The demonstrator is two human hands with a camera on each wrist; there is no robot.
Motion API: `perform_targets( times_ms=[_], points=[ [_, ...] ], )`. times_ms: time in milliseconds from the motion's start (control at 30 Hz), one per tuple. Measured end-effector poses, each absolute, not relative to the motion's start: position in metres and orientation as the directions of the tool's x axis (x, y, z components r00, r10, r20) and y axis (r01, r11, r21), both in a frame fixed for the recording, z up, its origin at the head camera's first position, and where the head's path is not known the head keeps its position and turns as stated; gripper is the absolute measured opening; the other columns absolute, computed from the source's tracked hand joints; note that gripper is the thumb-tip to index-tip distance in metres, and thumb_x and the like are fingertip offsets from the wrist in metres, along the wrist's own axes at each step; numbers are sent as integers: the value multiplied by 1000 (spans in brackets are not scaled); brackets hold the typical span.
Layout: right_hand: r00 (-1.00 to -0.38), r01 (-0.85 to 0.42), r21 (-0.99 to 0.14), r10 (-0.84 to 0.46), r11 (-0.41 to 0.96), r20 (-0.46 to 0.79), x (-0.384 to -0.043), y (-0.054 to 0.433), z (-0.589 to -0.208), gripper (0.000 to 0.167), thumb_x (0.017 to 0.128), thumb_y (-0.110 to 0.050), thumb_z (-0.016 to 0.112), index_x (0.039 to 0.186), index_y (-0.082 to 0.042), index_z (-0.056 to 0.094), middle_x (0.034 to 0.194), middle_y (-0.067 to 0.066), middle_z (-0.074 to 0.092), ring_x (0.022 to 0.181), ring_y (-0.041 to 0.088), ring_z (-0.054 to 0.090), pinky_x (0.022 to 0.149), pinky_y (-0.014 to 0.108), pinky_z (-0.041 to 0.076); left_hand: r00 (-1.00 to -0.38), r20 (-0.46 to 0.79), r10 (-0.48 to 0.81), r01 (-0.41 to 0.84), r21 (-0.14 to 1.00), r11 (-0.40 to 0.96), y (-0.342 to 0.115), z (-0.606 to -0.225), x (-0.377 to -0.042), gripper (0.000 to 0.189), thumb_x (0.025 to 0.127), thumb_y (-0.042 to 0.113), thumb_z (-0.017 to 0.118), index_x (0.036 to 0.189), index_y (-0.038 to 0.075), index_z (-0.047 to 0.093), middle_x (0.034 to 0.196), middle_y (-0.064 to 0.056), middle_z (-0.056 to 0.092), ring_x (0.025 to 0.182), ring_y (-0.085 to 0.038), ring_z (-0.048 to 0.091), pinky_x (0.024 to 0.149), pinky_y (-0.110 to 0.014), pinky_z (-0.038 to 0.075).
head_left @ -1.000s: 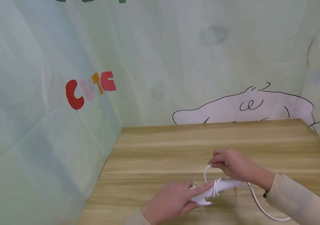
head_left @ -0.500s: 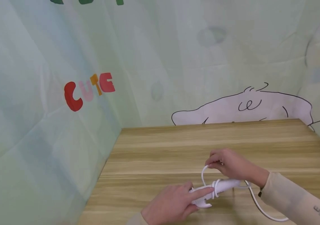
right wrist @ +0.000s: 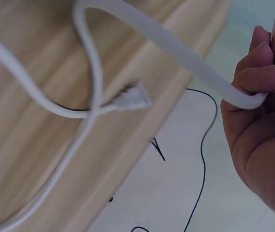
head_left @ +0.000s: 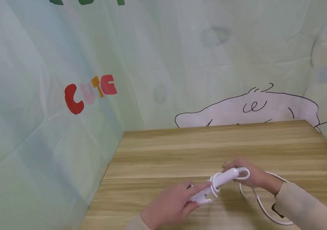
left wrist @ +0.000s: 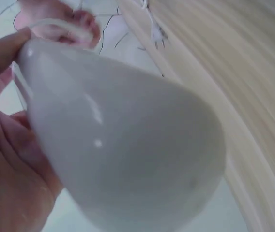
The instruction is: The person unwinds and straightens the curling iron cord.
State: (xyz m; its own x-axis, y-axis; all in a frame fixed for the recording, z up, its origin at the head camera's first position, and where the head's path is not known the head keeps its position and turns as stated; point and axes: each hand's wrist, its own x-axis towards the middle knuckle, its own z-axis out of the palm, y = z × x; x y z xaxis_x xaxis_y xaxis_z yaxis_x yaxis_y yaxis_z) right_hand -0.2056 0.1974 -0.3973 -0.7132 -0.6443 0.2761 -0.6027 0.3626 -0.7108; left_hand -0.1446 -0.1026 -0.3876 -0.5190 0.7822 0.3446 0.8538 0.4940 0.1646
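My left hand [head_left: 169, 203] grips a white corded appliance, its index finger stretched along the handle [head_left: 229, 175]. The left wrist view shows the smooth, rounded white body [left wrist: 128, 140] up close; its exact kind does not show. White cord [head_left: 215, 182] is wound in loops round the handle, and a ribbed sleeve joins it to the raised far end. Partly hidden behind that end, my right hand [head_left: 251, 177] holds the cord. In the right wrist view its curled fingers [right wrist: 261, 79] close round a stretch of the cord [right wrist: 176, 50].
Loose cord hangs and loops at the right, near the right sleeve [head_left: 298, 199]. The plug [right wrist: 131, 98] shows against the wooden tabletop [head_left: 151, 153]. A pale printed cloth [head_left: 163, 64] stands behind the table and along its left side.
The handle's far end has lifted and tilted up. My right hand has moved right and down from above the handle to behind its end. My left hand keeps its grip.
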Motion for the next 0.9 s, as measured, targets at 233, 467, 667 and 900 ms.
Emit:
perform_targets(
  times_ms=[233,467,667,900],
  points=[
    [-712,-612,-644,-674,460,195,-175,196,-411,9,83,-2,75,82,-11,74,78,-11,67,71,-3,55,61,24,49,-619,348,705,780,161,605,-108,-385,-155,63,93,26,70,150,30,43,86,1,51,63,-5,40,57,-17,38],
    [-523,-823,-424,-796,378,304,-149,177,-390,21,75,1,79,77,-20,73,77,-21,61,71,-9,51,60,12,43,-688,354,634,711,154,686,-111,-390,-164,62,91,26,70,148,26,46,82,1,51,61,-7,41,55,-21,40],
    [-400,-902,-333,-822,274,407,-136,161,-366,20,77,-5,80,77,-23,69,73,-23,54,68,-14,43,62,5,36,-723,317,614,676,142,723,-112,-395,-167,59,90,27,72,144,25,50,80,1,52,60,-7,42,52,-24,40],
    [-441,-891,-333,-763,308,473,-137,160,-330,15,83,-12,79,81,-23,69,76,-22,56,65,-11,43,56,7,35,-709,252,658,691,62,721,-111,-402,-166,58,90,32,72,143,30,49,79,2,55,60,-7,44,49,-23,37]
  ],
)
